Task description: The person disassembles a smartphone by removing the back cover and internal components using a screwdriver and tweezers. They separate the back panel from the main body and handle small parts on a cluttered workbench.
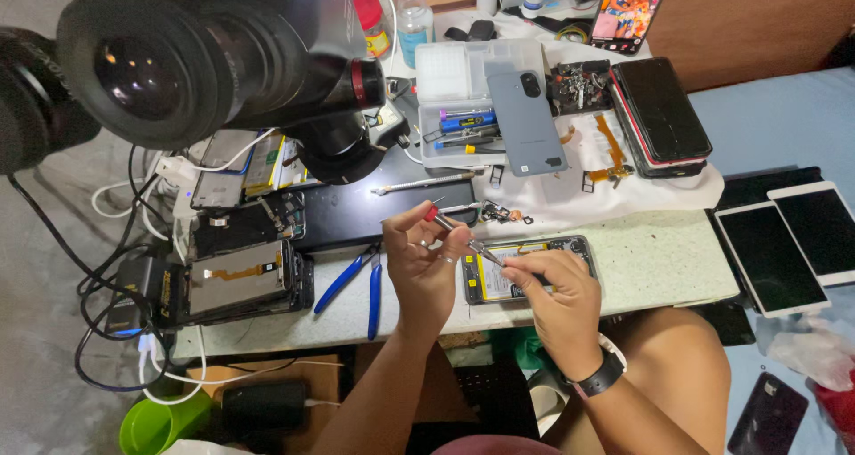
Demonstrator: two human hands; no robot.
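An opened phone with its back off, showing a yellow-edged battery, lies near the table's front edge. My left hand grips a thin screwdriver with a red cap, its tip slanting down to the phone's upper left part. My right hand rests on the phone's middle, fingers pressed on it, a black watch on the wrist. Both hands meet over the phone's left half.
A microscope head looms at upper left. Blue-handled pliers lie left of my hands. Stripped phones sit at left, a parts tray with a grey phone back behind, stacked phones at right, tablets beyond the table's edge.
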